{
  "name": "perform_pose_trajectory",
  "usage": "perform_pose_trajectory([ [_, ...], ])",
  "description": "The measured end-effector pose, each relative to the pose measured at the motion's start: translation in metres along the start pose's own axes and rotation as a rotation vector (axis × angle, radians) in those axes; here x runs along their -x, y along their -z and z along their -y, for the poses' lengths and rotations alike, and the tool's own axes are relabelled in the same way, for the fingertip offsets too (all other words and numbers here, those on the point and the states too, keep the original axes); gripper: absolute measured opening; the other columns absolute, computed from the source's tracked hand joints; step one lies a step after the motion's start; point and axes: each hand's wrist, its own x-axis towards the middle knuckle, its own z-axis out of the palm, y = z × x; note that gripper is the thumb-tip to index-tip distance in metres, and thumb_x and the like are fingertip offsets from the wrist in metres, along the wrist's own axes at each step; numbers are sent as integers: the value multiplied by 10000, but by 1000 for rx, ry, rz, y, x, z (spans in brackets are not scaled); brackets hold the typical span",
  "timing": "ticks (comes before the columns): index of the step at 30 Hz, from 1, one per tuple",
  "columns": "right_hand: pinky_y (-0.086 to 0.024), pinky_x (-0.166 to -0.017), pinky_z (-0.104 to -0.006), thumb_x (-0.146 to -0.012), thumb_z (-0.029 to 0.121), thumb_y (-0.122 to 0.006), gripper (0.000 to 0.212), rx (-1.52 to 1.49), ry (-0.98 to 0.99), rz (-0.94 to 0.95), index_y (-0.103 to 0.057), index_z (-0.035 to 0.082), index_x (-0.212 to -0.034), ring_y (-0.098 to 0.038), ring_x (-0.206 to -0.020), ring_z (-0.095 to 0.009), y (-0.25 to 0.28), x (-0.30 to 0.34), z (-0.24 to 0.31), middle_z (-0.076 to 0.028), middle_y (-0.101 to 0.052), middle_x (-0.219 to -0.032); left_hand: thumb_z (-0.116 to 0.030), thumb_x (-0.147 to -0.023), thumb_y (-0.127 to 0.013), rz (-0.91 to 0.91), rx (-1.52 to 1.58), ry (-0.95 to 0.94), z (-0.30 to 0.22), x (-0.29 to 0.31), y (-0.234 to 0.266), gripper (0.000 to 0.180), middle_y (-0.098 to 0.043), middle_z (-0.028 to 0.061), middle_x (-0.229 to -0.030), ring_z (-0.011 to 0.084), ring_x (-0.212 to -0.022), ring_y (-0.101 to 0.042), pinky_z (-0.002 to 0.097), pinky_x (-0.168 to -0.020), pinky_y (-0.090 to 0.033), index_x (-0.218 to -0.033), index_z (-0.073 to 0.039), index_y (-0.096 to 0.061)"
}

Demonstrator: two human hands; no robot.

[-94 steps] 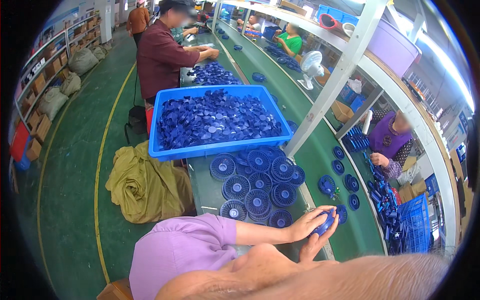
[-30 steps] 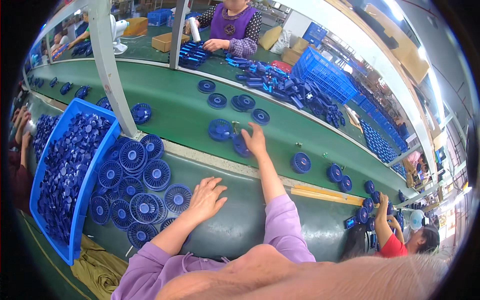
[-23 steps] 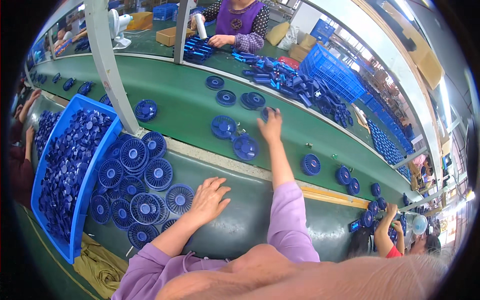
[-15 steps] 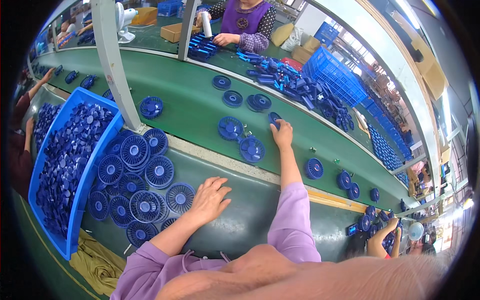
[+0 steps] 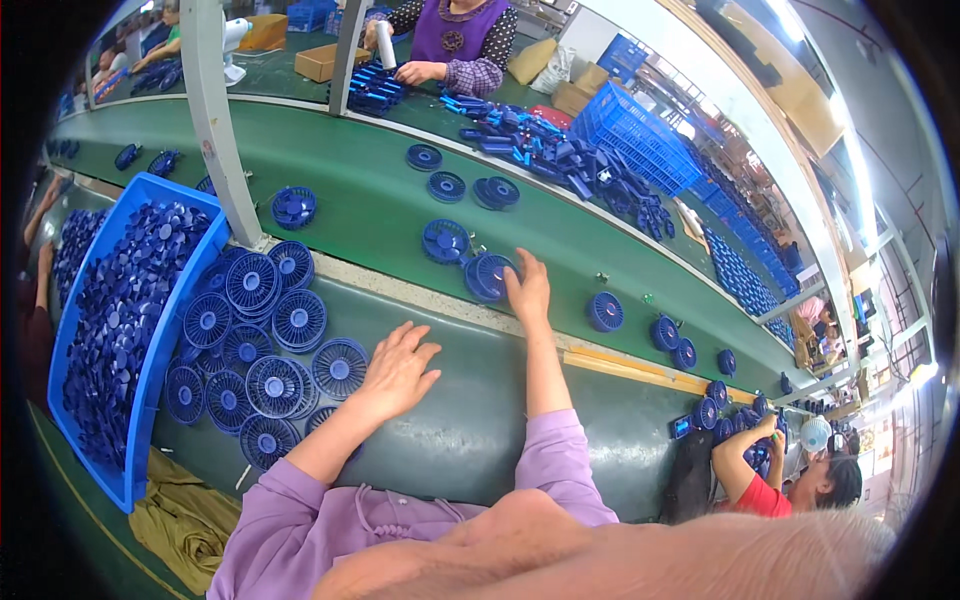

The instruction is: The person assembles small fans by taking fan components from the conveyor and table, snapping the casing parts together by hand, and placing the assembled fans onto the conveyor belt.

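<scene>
My right hand (image 5: 530, 292) is over the green conveyor belt (image 5: 370, 170), fingers apart. Its thumb side is close beside a round blue fan grille (image 5: 488, 277) that lies over a small fan; whether it touches the rim I cannot tell. Just left of that sits a blue fan (image 5: 444, 241) with its blades showing. My left hand (image 5: 398, 373) hovers at or rests on the dark bench (image 5: 450, 400), fingers spread, holding nothing. Close to its fingers is the nearest grille (image 5: 340, 367) of a heap of blue fan grilles (image 5: 275, 385).
A blue crate (image 5: 140, 420) of small dark-blue discs stands at the left, near a metal post (image 5: 215, 130). More fan parts (image 5: 606, 311) lie along the belt. Across it, a person in a purple apron (image 5: 465, 45) handles blue parts. Another person in red (image 5: 765, 495) works at the right.
My right hand has come nearer and left, and released the grille it held, which now lies over the fan. My left hand has barely moved. The whole view has shifted slightly.
</scene>
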Motion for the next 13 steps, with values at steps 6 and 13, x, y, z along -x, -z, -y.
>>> perform_pose_trajectory([
  [6,-391,-1008,-461,-743,366,-733,674,-93,80,128,-510,55,-1297,-459,-1210,-432,1,16,18,-311,-468,-1297,-243,-784,-698,80,-116,-121,-27,-21,29,446,-467,198,-1324,389,-1270,-402,489,-996,-386,-1160,-32,-584],
  [13,-389,-1029,-445,-672,416,-794,848,-14,-42,264,-430,64,-1353,-422,-1257,-394,11,16,25,-252,-387,-1394,-324,-745,-735,41,-379,-44,10,-133,15,695,-438,197,-1362,377,-1300,-381,479,-1033,-377,-1281,9,-444],
])
